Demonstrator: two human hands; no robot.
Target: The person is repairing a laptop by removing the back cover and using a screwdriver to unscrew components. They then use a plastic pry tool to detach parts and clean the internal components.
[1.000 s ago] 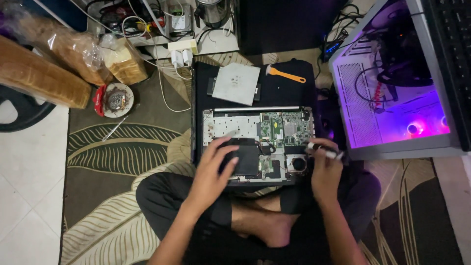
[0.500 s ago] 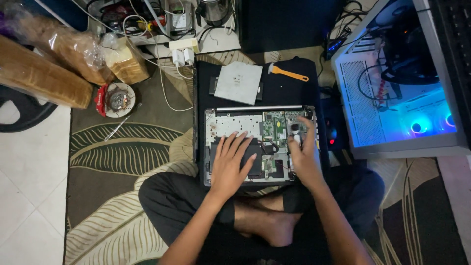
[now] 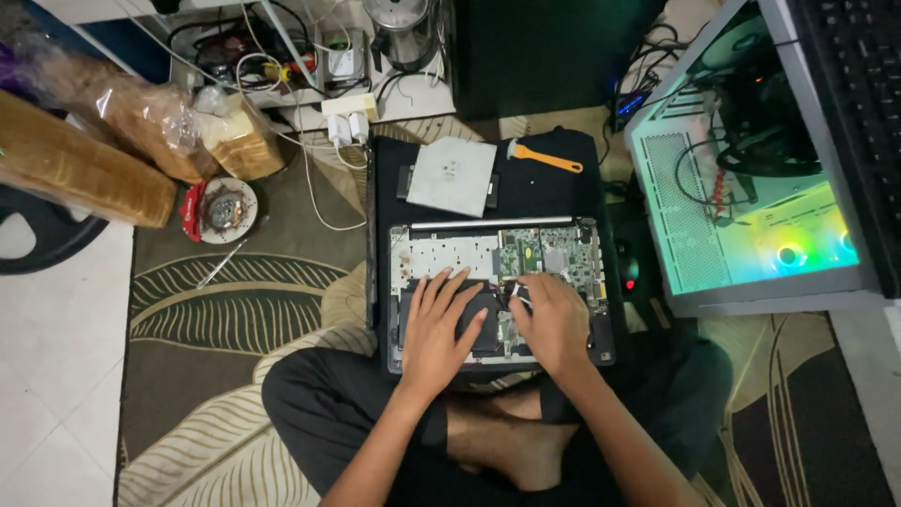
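Counted: 2 hands (image 3: pixel 441 329) (image 3: pixel 554 324), 1 opened laptop (image 3: pixel 497 258), 1 orange-handled tool (image 3: pixel 544 158), 1 lit computer case (image 3: pixel 751 188), 2 white plugs (image 3: pixel 347 127).

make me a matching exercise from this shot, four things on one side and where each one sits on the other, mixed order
Things:
1. left hand
2. orange-handled tool
3. grey square panel
4. lit computer case

Places:
A. on the black mat, above the laptop's right side
B. flat on the black battery of the opened laptop
C. right of the laptop, glass side up
D. on the black mat, above the laptop's left side

Pairs: 1-B, 2-A, 3-D, 4-C
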